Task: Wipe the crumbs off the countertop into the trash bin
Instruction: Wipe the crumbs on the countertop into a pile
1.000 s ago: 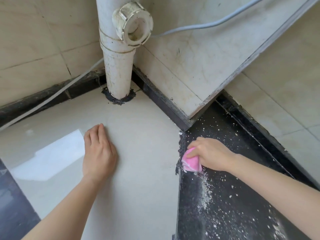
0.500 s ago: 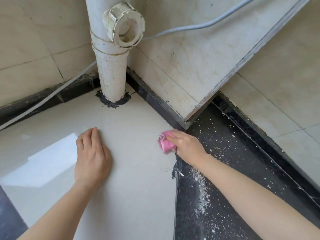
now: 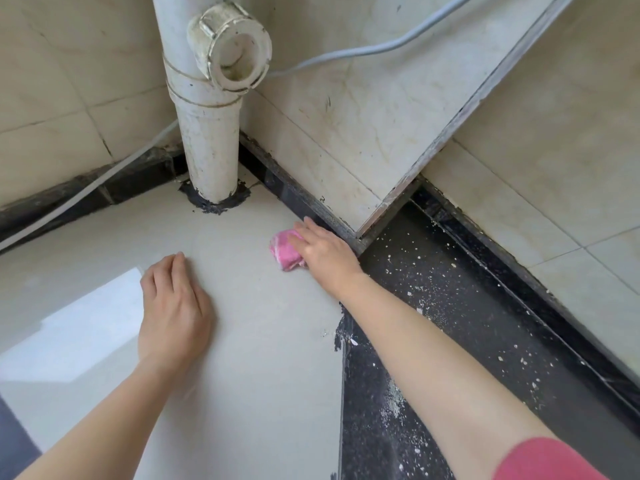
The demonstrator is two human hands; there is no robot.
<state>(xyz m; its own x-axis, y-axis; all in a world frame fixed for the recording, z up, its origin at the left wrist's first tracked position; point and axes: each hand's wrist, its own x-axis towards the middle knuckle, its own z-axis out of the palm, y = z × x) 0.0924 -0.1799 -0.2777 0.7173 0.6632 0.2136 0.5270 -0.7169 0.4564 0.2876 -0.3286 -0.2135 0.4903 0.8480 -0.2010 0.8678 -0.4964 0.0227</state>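
On the pale part of the bench (image 3: 259,358), close to the dark strip at the foot of the tiled wall, your right hand (image 3: 323,252) presses a pink cloth (image 3: 282,251) flat against the surface; your fingers (image 3: 304,230) lie together over the top of the cloth and hold it bunched beneath the palm, with most of the pink showing to the left of the hand. Your right forearm reaches in from the lower right, crossing the seam where the pale surface meets the black speckled part of the bench (image 3: 485,341), and a red sleeve (image 3: 540,460) shows at the bottom edge. White crumbs (image 3: 394,403) are scattered over that black part, thickest in a streak just right of the seam and thinner toward the wall. A few crumbs sit right at the seam beside your forearm. Your left hand (image 3: 173,310) rests palm down on the pale surface, well apart from the cloth, its fingers together and holding nothing. Behind both hands a white drain pipe (image 3: 211,133) rises from a ring of dark sealant in the corner, with an open side fitting facing you. A grey cable (image 3: 363,51) runs along the wall tiles behind the pipe.
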